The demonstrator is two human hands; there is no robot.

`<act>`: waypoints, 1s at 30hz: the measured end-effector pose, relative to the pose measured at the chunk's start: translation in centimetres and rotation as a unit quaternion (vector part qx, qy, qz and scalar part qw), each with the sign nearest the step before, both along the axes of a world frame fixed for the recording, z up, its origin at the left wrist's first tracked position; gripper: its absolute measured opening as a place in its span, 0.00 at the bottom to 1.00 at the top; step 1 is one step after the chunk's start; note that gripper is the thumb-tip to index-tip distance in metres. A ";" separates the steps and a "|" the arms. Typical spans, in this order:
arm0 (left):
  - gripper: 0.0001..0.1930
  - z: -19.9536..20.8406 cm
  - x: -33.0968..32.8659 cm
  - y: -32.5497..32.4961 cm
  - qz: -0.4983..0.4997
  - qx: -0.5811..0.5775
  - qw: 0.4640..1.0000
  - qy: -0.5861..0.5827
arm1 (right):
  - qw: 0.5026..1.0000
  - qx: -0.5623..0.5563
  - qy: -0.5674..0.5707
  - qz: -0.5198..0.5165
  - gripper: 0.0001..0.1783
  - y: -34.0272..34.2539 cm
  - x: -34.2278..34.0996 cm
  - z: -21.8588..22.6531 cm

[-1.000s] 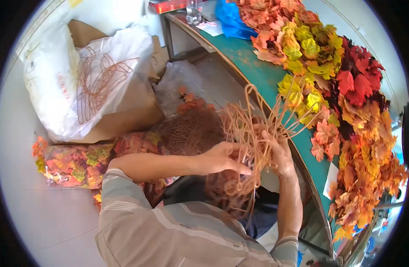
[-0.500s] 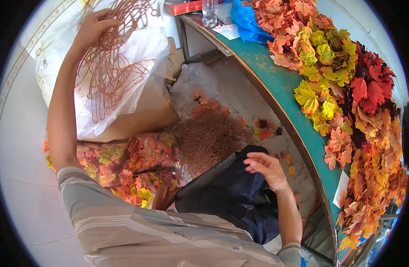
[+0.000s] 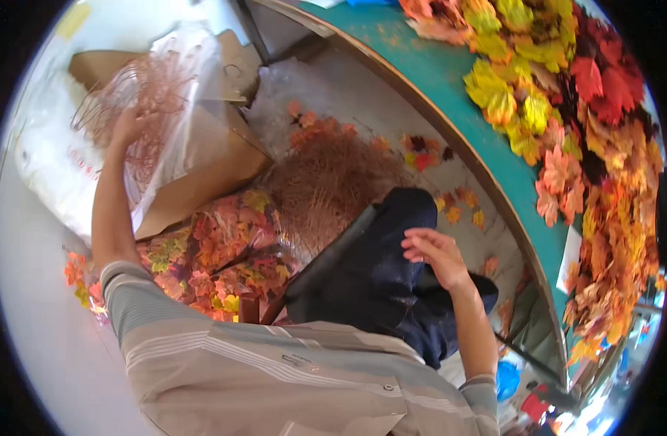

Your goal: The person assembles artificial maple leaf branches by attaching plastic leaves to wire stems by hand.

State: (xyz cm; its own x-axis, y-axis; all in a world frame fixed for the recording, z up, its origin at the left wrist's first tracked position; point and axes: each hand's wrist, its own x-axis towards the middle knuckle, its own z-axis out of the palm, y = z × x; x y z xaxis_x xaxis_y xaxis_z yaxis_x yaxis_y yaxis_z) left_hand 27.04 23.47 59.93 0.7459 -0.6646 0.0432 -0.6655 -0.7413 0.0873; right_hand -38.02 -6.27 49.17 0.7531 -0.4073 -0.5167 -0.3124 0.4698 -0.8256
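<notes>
My left hand point(image 3: 132, 125) is down in a tangled bunch of thin reddish-brown wire-like stems point(image 3: 155, 91), fingers closed among the strands; blur hides the fingertips. The bunch lies in the mouth of a cardboard box point(image 3: 202, 174) lined with a white plastic bag point(image 3: 54, 156). My right hand point(image 3: 436, 254) hovers over my dark-trousered leg, fingers loosely bent and apart from the thumb, holding nothing. Another large heap of brown stems point(image 3: 330, 185) sits on the floor in front of me.
Clear bags of autumn-coloured artificial maple leaves point(image 3: 217, 243) lie beside the box. A green-topped table point(image 3: 438, 94) curves along the right, piled with orange leaves point(image 3: 616, 247), yellow leaves point(image 3: 493, 94) and red leaves point(image 3: 602, 87). Loose leaves point(image 3: 453, 207) are scattered on the floor.
My left hand has come down with the raised bunch of stems into the lined box. The view has shifted, and my right hand stays nearly where it was.
</notes>
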 end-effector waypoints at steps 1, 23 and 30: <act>0.27 0.2 0.4 0.9 0.036 0.032 0.998 -0.032 | 1.000 0.003 -0.008 -0.001 0.18 -0.2 0.6 -0.1; 0.35 -47.3 -22.7 -20.2 -0.061 0.066 0.933 0.348 | 0.983 0.094 0.051 -0.149 0.15 0.0 -3.6 -3.6; 0.36 -55.0 -34.7 -17.4 0.026 -0.171 0.798 0.578 | 0.944 0.211 0.088 -0.240 0.14 2.2 -7.4 -6.9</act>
State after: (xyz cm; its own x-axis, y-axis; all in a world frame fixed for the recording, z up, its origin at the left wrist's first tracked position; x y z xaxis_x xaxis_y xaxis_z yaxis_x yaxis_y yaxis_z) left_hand -7.62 6.05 4.91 0.4449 -0.7278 -0.5218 0.0369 -0.5673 0.8227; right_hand -45.43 -4.10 42.27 0.4224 -0.4102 -0.8083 -0.0948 0.8668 -0.4895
